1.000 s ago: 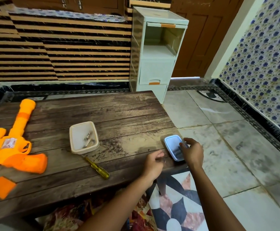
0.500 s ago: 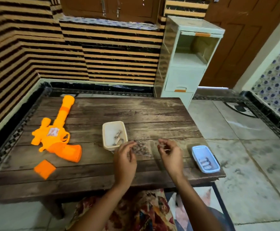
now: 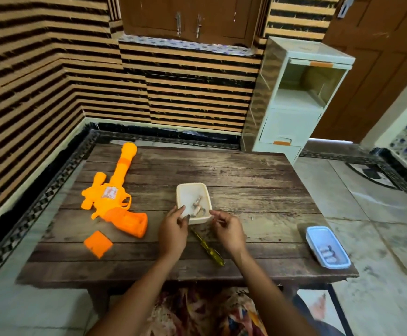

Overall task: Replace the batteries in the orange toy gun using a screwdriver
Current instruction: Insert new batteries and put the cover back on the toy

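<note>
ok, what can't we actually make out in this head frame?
Head view only:
Right hand: whether it pinches anything, too small.
Left hand: touching white tray rim or not, unclear.
White tray, blue tray contents: small, blurred.
Orange toy gun battery bay: filled or empty, blurred.
Screwdriver tip: thin, blurred.

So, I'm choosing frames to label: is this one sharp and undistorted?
Head view: wide-angle bowing curves the table edges and wall stripes; slightly soft overall, so the bits in the white tray smear; light even, no strong glare, faint shadows only.
</note>
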